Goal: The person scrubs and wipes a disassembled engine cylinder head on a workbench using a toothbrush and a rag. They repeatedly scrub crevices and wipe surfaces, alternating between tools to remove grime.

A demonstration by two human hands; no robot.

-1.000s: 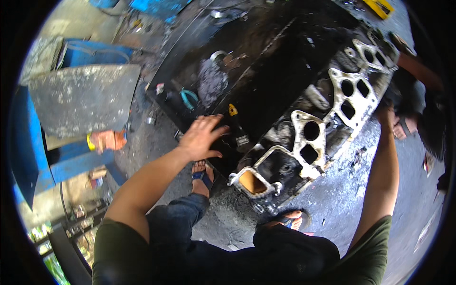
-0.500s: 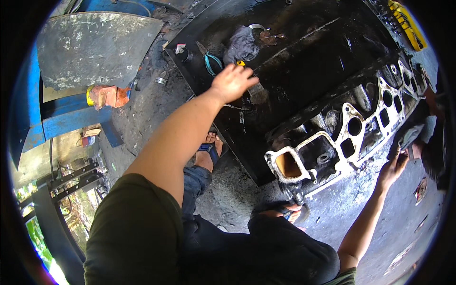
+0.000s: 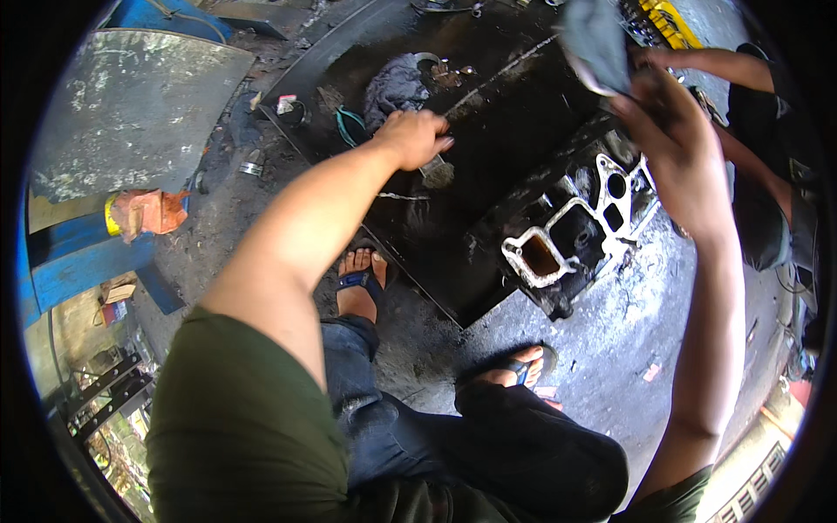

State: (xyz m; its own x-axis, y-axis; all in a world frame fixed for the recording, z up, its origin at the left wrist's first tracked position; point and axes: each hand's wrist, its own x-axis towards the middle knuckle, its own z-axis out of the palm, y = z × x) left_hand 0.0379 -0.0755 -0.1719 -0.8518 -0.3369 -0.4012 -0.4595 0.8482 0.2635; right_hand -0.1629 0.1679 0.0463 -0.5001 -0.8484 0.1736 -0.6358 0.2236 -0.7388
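My left hand [image 3: 411,139] is closed over the handle end of a flat brush, its fingers curled. The bristle end of the brush [image 3: 438,173] sticks out below it, against the black metal tray [image 3: 523,96]. My right hand [image 3: 680,144] is raised at the upper right, closed on a grey thing [image 3: 595,44] too blurred to name. Below that hand, a greasy engine cylinder head [image 3: 567,231] with pale port faces lies on the tray's near right edge; my right hand and forearm hide its far end.
A dark rag [image 3: 394,87] and teal-handled pliers [image 3: 350,126] lie on the tray. At the right another person's forearm [image 3: 719,63] reaches in near a yellow tool case [image 3: 670,22]. A blue metal frame [image 3: 105,261] stands left. My sandalled feet are beside the tray.
My right hand has swung from the lower right up toward the tray's far right with the grey thing. My left hand's fingers have curled over the brush. The whole view has shifted.
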